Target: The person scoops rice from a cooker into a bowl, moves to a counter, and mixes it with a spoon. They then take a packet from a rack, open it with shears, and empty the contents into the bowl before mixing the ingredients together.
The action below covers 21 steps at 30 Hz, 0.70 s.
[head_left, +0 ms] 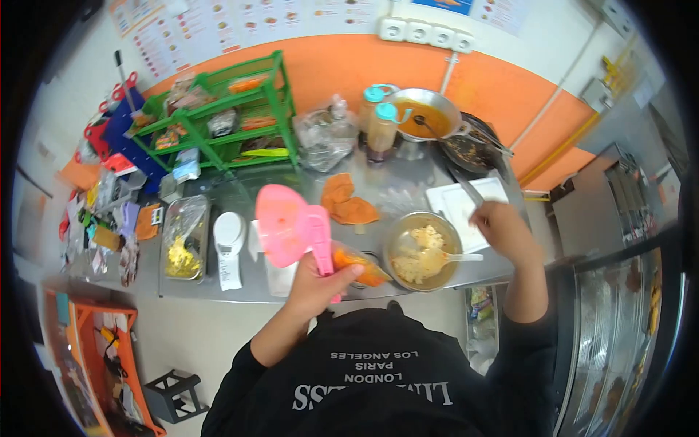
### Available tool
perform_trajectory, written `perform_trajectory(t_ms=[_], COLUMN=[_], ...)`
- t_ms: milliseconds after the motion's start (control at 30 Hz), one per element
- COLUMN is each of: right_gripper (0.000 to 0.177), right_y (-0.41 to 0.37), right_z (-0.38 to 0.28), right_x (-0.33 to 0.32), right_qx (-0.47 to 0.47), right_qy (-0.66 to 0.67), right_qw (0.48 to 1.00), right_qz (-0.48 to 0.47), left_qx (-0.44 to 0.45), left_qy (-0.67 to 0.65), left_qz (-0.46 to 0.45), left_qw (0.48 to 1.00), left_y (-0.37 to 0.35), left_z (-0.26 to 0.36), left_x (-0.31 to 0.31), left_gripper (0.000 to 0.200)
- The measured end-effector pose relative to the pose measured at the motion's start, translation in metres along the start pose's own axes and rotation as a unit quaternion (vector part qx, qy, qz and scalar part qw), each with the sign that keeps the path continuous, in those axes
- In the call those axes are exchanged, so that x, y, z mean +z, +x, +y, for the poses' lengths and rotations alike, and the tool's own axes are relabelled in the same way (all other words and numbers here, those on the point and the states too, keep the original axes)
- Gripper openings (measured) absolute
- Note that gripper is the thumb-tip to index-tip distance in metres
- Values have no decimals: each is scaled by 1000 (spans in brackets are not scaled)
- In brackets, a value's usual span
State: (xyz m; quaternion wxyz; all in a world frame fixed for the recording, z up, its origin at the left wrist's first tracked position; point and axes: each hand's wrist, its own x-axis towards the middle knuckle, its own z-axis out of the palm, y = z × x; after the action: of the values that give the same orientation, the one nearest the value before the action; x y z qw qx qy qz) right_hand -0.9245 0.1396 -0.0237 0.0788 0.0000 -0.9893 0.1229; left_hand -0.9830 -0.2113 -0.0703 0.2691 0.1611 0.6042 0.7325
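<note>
My left hand (314, 285) is closed round the handle of a pink plastic scoop (282, 224) and also has a clear bag with orange pieces (357, 264) against its fingers. My right hand (502, 226) is closed on the handle end of a knife (472, 192), whose blade points up and left over a white cutting board (455, 204). Between my hands stands a metal bowl (395, 240) holding a pale mixture (415, 268) and a white-handled spoon (463, 257). An orange cloth (348, 200) lies behind the bag.
Behind are a green rack (211, 138), sauce bottles (381, 131), a pan of orange liquid (437, 109) and a dark pan (473, 149). At left are a tray with yellow food (182, 258) and a white device with a paper strip (230, 240). A black stool (175, 397) stands below.
</note>
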Motion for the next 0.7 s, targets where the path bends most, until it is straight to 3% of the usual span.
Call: perform_trajectory(t_ms=[67, 133, 200, 333, 400, 467, 500, 533, 567, 600, 633, 700], right_gripper=[12, 18, 23, 29, 29, 35, 37, 39, 40, 40, 40, 40], right_y=[-50, -92, -130, -151, -125, -101, -87, -75, -66, -59, -54, -47], right_z=[44, 82, 110, 125, 108, 110, 103, 92, 79, 70, 62, 52], right_x=[12, 44, 75, 72, 44, 53, 59, 67, 78, 89, 97, 110], right_qx=[126, 152, 209, 285, 194, 139, 127, 111, 99, 84, 80, 21], right_qy=[-5, -57, 76, 37, -39, 163, 355, 532, 637, 725, 724, 812], right_qw=[963, 898, 838, 808, 888, 937, 883, 795, 691, 570, 570, 383], right_qz=[-237, -409, -498, -515, -414, -277, -279, -270, -327, -377, -380, -439], left_qx=[47, 44, 53, 50, -7, -38, 15, 67, 72, 74, 65, 62], left_qy=[-45, -45, -44, -60, -36, -68, -71, -73, -21, -19, -12, -4], left_qz=[36, 41, 44, 27, -16, -22, -73, -125, -147, -144, -145, -135], left_qw=[997, 997, 997, 997, 999, 997, 995, 987, 986, 987, 987, 989], left_y=[7, 12, 19, 38, 46, 55, 61, 67, 71, 73, 76, 77], left_z=[-4, -10, -22, -38, -43, -46, -51, -56, -59, -60, -60, -60], left_x=[13, 25, 36, 68, 84, 110, 122, 129, 133, 139, 145, 146], left_gripper=[13, 12, 10, 10, 15, 12, 10, 8, 8, 8, 9, 11])
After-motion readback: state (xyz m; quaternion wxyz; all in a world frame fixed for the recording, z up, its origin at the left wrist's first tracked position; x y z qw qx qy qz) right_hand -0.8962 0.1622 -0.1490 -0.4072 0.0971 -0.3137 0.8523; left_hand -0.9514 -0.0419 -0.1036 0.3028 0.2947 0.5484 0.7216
